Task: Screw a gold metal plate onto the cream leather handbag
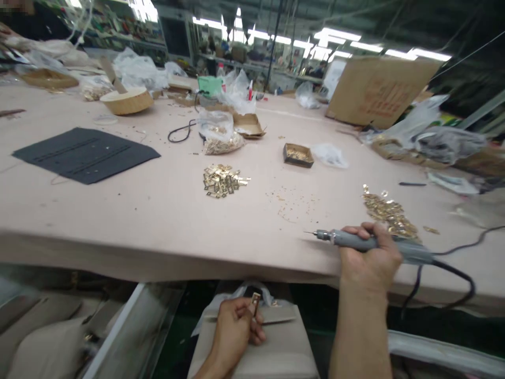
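Note:
My right hand (369,252) is wrapped around a grey corded electric screwdriver (355,240), held at the table's front edge with its thin bit pointing left. Below the edge, my left hand (236,329) pinches a small gold metal plate (255,300) between thumb and fingers. That hand is over a beige handbag (272,345) with a flap, whose top is partly wrapped in clear plastic. Beyond the screwdriver lies a pile of gold metal pieces (389,210). Another heap of gold rectangular plates (221,181) sits near the middle of the table.
A small box of tiny gold parts (298,155) stands mid-table, near a bag of small parts (223,139). A dark sheet (84,154) lies left. A carton (381,92) stands at the back right. More beige bags (43,337) are at lower left. The screwdriver's cord (461,273) trails right.

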{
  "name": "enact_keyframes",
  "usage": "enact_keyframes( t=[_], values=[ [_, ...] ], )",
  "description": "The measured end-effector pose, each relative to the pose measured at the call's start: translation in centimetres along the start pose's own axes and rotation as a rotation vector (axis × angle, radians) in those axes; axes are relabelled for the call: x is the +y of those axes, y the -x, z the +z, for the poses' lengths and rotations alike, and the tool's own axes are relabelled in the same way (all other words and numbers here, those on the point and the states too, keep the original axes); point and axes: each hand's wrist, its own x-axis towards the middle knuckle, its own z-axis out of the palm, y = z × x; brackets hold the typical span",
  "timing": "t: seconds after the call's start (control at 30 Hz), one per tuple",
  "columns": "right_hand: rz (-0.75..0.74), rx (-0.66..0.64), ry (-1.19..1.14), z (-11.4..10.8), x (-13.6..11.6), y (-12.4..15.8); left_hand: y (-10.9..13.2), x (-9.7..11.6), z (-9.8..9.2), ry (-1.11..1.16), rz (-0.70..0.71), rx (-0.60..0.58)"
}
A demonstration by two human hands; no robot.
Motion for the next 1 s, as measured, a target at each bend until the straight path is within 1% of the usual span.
enact_keyframes(
  t=[0.1, 0.2, 0.3, 0.37, 0.5, 0.63, 0.83, 1.0],
  values=[
    [0.074, -0.074, -0.023, -0.3, -1.5, 3.8, 0.4, 0.8, 0.4, -0.033, -0.022, -0.001],
    [0.113, -0.125, 0.098, -0.5, -1.9, 7.9, 0.4, 1.0, 0.7, -0.049, -0.056, 0.010],
    [0.128, -0.178, 0.226, -1.3, -0.8, 11.4, 0.5, 0.9, 0.7, -0.056, -0.072, 0.014],
    [0.132, -0.236, 0.282, -2.1, 0.4, 13.0, 0.6, 0.8, 0.7, -0.055, -0.068, 0.007],
    [0.105, -0.316, 0.344, -3.1, 3.0, 14.3, 0.7, 0.7, 0.7, -0.058, -0.063, 0.005],
    [0.054, -0.361, 0.393, -3.5, 4.5, 14.7, 0.8, 0.7, 0.8, -0.058, -0.070, 0.010],
    [0.054, -0.393, 0.412, -3.7, 5.3, 15.1, 0.7, 0.4, 0.6, -0.054, -0.065, 0.010],
    [0.005, -0.411, 0.462, -3.8, 5.7, 15.5, 0.7, 0.4, 0.4, -0.056, -0.062, 0.000]
  ],
)
